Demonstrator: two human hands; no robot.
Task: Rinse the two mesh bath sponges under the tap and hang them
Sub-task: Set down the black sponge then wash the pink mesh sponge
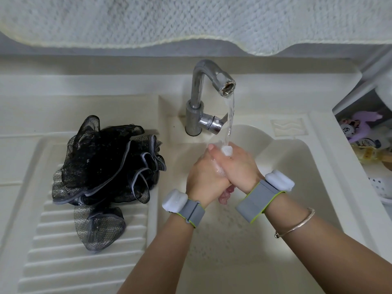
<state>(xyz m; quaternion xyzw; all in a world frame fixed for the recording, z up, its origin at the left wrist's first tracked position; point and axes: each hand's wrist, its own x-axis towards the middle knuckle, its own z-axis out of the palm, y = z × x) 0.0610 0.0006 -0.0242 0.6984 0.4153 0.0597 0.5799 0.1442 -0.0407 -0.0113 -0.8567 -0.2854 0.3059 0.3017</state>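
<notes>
Head view looks down on two hands pressed together under running water. The fingers of the left hand (206, 176) lie closed against the right hand (237, 164), palm to palm, with suds showing in the seam between them; neither hand pinches or holds any object. A few curled fingertips (226, 195) show below the joined hands, though whose they are cannot be told. The water stream (230, 119) falls from the chrome tap (200, 92) and breaks into white foam on the top of the right hand's knuckles. Each wrist carries a grey strap with a white block: the left wristband (192, 212) and the right wristband (257, 198). A thin metal bangle (297, 224) sits further up the right forearm.

Both hands hang over the cream sink basin (297, 187). To the left, well apart from the hands, black mesh bath sponges (106, 172) lie in a loose heap on the ribbed washboard (63, 262) beside the basin; where one sponge ends and the other begins cannot be made out. A pale towel (191, 20) hangs across the top of the view. At the far right edge a shelf holds small bottles and a purple plush toy (358, 122).
</notes>
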